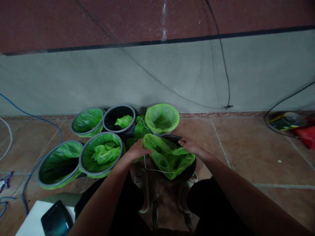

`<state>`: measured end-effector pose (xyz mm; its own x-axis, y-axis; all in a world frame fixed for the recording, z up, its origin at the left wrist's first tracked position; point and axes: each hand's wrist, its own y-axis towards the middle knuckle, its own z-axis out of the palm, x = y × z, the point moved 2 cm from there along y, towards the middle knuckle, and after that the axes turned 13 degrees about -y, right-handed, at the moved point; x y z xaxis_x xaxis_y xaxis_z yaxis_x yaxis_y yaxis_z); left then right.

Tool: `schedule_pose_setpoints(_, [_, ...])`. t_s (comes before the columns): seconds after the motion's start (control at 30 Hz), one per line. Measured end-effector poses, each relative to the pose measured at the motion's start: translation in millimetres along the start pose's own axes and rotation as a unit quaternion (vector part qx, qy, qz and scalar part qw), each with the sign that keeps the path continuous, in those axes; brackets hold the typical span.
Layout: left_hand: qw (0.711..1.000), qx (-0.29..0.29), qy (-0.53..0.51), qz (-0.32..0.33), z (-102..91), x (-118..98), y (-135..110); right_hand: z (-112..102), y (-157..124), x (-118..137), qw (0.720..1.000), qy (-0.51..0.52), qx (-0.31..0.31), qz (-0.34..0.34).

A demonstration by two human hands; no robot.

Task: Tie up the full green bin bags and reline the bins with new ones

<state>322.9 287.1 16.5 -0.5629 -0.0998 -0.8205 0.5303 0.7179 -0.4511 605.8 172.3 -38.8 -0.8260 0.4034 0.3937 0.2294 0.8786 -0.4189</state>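
Observation:
A translucent green trash bag (169, 155) lies loosely in and over a dark trash bin (191, 171) between my feet. My left hand (140, 150) is closed on the bag's left edge. On the other side, my right hand (190, 146) pinches the bag near the bin's back right rim. The bag sags between both hands and covers part of the rim. A thin white cord or wire (157, 170) hangs from near my left hand across the bag's front.
Behind stands a bin lined in green (162, 126). Several grey-rimmed bins (100, 154) with green bags cluster to the left. A phone (57, 219) lies on a white surface at lower left. A blue cable (49, 122) crosses the tiled floor; a red packet (305, 136) lies right.

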Motion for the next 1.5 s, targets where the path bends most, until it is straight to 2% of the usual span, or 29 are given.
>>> schedule_pose_setpoints(0.07, [0.997,0.071,0.015,-0.016,2.1,6,-8,2,-3,5,1.0,-0.014,0.016,-0.007])
schedule_pose_setpoints(0.13, [0.99,0.134,0.02,-0.03,11.9,15,-16,10,-7,12,0.998,-0.041,0.035,-0.018])
schedule_pose_setpoints(0.2, [0.987,0.159,0.015,-0.036,25.5,22,-22,21,-10,17,0.996,-0.065,0.047,-0.033])
schedule_pose_setpoints(0.3, [0.99,0.118,0.054,-0.049,40.7,27,-24,36,-13,18,0.995,-0.076,0.053,-0.046])
schedule_pose_setpoints(0.4, [0.989,0.083,0.116,-0.05,44.3,20,-22,41,-11,13,0.997,-0.05,0.031,-0.049])
schedule_pose_setpoints(0.53, [0.99,0.087,0.111,-0.025,46.0,11,-19,31,-9,7,0.994,0.096,-0.021,-0.039])
schedule_pose_setpoints(0.63, [0.987,0.136,0.064,-0.056,58.7,16,-21,25,-9,8,0.97,0.241,-0.024,-0.027])
schedule_pose_setpoints(0.7, [0.982,0.163,0.003,-0.093,71.9,24,-24,25,-10,11,0.948,0.316,-0.005,-0.031])
schedule_pose_setpoints(0.8, [0.973,0.16,-0.105,-0.133,90.8,30,-26,26,-12,16,0.924,0.379,0.034,-0.036])
schedule_pose_setpoints(0.9, [0.953,0.174,-0.207,-0.138,104.1,24,-27,24,-16,19,0.921,0.388,0.031,-0.036])
schedule_pose_setpoints(1.03, [0.917,0.2,-0.311,-0.148,110.2,11,-28,13,-21,20,0.929,0.368,-0.004,-0.035])
schedule_pose_setpoints(1.17, [0.892,0.198,-0.37,-0.166,108.8,6,-29,0,-24,21,0.941,0.337,-0.037,-0.004])
schedule_pose_setpoints(1.23, [0.882,0.189,-0.398,-0.168,108.1,6,-28,-4,-25,24,0.938,0.341,-0.061,0.005])
schedule_pose_setpoints(1.4, [0.868,0.152,-0.441,-0.169,109.8,13,-25,-10,-25,33,0.916,0.38,-0.129,-0.027])
schedule_pose_setpoints(1.5, [0.863,0.148,-0.449,-0.178,110.8,15,-26,-9,-24,30,0.931,0.325,-0.163,-0.035])
